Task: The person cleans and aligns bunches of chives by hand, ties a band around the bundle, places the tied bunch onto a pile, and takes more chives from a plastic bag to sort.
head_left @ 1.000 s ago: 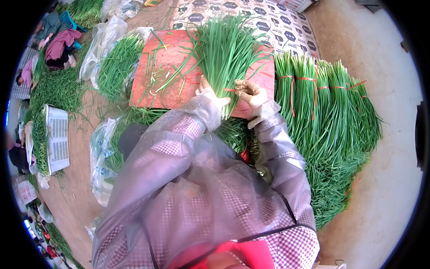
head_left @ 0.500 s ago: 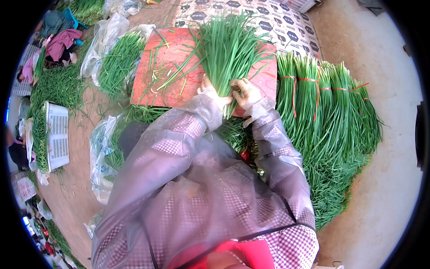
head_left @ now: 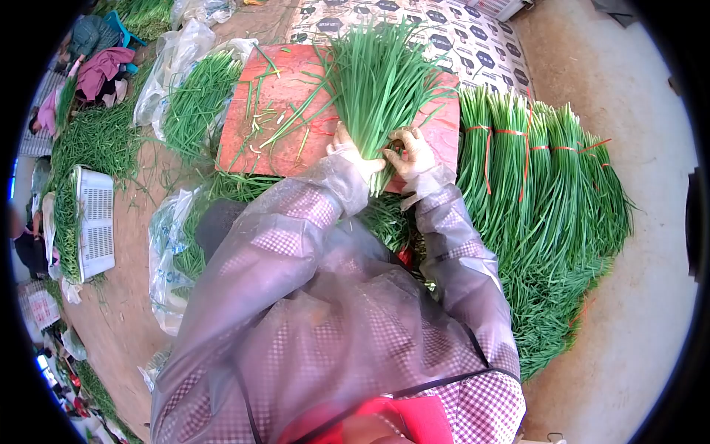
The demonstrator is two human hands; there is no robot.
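Note:
A loose bunch of long green stalks fans out over a worn red board. My left hand, in a pale glove, is wrapped round the lower part of the bunch. At the right side of the bunch is my right hand, gloved too, its thumb and fingers bent towards the stalks with a gap between them; whether it grips a stalk is too small to tell. Loose stalks and short pale pieces lie on the left half of the board.
Several bundles tied with red bands stand right of the board. Plastic bags of greens and a white basket are on the left. People sit at the far left among greens. A patterned sheet lies behind the board.
My right hand has shifted slightly to the right, and its fingers have opened a little beside the bunch. My left hand keeps its hold.

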